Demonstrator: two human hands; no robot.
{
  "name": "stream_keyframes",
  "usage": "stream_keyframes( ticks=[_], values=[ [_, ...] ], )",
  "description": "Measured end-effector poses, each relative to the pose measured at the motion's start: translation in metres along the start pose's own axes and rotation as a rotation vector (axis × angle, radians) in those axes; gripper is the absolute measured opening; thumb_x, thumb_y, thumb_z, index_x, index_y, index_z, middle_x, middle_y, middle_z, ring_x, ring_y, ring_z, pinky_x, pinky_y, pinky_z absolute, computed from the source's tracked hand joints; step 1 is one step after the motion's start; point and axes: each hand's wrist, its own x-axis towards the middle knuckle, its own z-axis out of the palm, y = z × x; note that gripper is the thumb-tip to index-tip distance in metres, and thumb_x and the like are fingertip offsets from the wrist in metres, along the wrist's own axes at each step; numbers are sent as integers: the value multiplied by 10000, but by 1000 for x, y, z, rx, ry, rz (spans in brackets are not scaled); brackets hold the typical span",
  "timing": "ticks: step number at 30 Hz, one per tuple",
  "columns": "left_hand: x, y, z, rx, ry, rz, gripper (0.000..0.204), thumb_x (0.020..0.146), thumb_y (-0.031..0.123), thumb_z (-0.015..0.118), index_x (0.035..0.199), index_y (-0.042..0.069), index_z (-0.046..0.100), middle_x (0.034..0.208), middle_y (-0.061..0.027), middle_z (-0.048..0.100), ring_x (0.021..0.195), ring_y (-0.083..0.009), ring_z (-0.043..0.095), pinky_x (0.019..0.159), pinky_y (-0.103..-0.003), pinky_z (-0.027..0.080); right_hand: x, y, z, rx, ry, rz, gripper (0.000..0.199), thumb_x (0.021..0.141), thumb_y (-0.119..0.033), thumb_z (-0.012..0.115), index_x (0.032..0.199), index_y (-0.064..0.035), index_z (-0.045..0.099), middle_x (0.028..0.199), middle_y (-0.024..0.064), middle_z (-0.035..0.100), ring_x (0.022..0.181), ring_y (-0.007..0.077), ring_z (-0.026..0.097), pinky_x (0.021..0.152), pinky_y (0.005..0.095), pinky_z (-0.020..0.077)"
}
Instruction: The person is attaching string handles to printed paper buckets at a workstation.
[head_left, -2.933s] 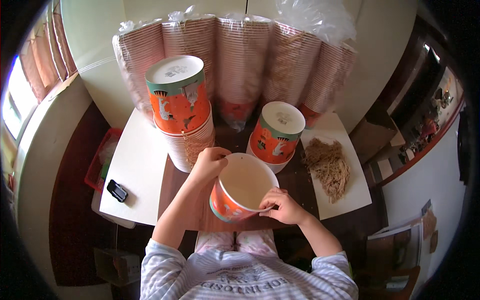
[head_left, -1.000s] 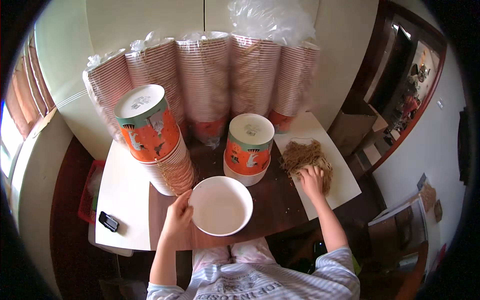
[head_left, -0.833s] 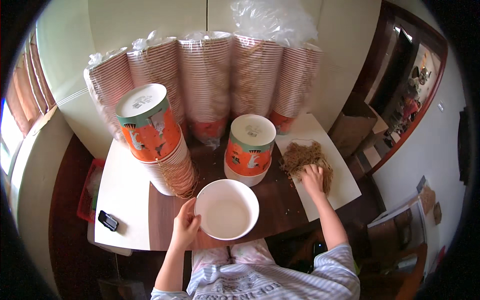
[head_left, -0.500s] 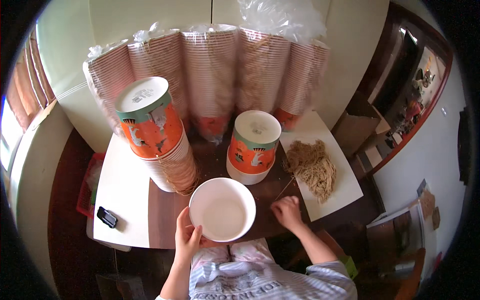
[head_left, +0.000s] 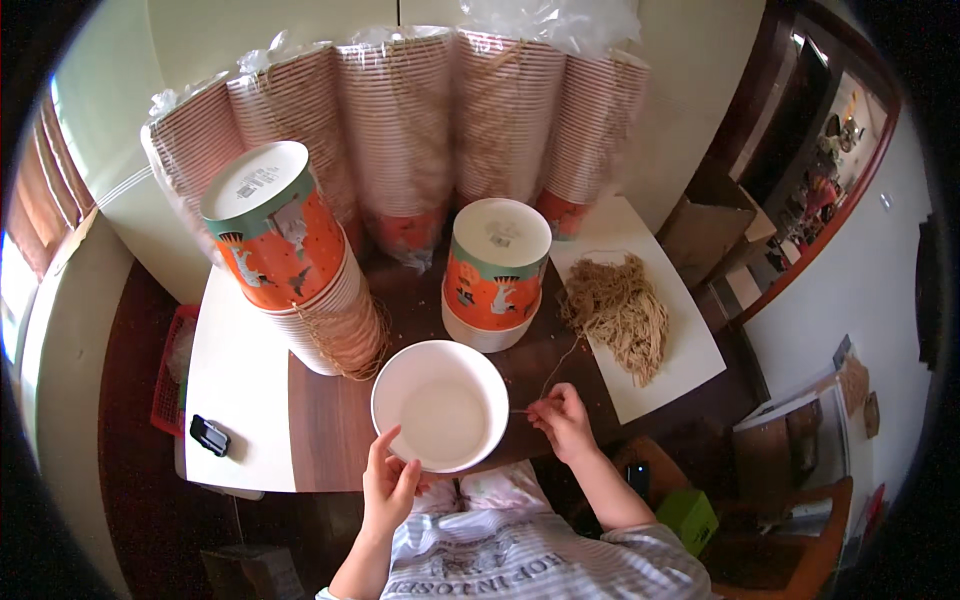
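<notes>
I see the right hand [head_left: 562, 422], pinching a string [head_left: 517, 411], has come beside the tub [head_left: 440, 405] at three o'clock, so they're close at the table's [head_left: 330, 420] six o'clock edge, the left hand [head_left: 388, 488], fingers apart, at seven.

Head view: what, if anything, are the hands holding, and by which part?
Right hand: a thin cord, pinched near its end. Left hand: at the near-left rim of the paper bucket; whether it grips cannot be told.
</notes>
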Motion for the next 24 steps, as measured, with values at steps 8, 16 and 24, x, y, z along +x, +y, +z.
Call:
stream_keyframes(
  ticks=[8, 16, 24],
  values=[
    [-3, 28, 9, 536, 112, 444, 202, 765, -4, 602, 964, 25, 601, 603, -44, 528, 484, -84, 521, 467, -205, 418, -19, -48, 50, 320, -307, -188, 271, 772, -59, 642, 915, -104, 416, 780, 96, 630, 651, 159, 614, 589, 247, 505],
    [20, 61, 30, 597, -199, 370, 289, 749, 174, 677, 1022, 100, 621, 824, -73, 536, 625, -170, 551, 530, -276, 474, -28, -55, 77, 332, -435, -174, 253, 771, -50, 639, 922, -79, 438, 767, 102, 629, 642, 170, 621, 585, 269, 522],
    [25, 52, 30, 588, -137, 527, 113, 740, 112, 659, 846, 73, 651, 754, -60, 542, 621, -207, 569, 548, -305, 470, -30, -52, 85, 308, -442, -152, 221, 789, -32, 614, 910, -65, 432, 776, 120, 625, 655, 174, 625, 597, 260, 526]
  ],
)
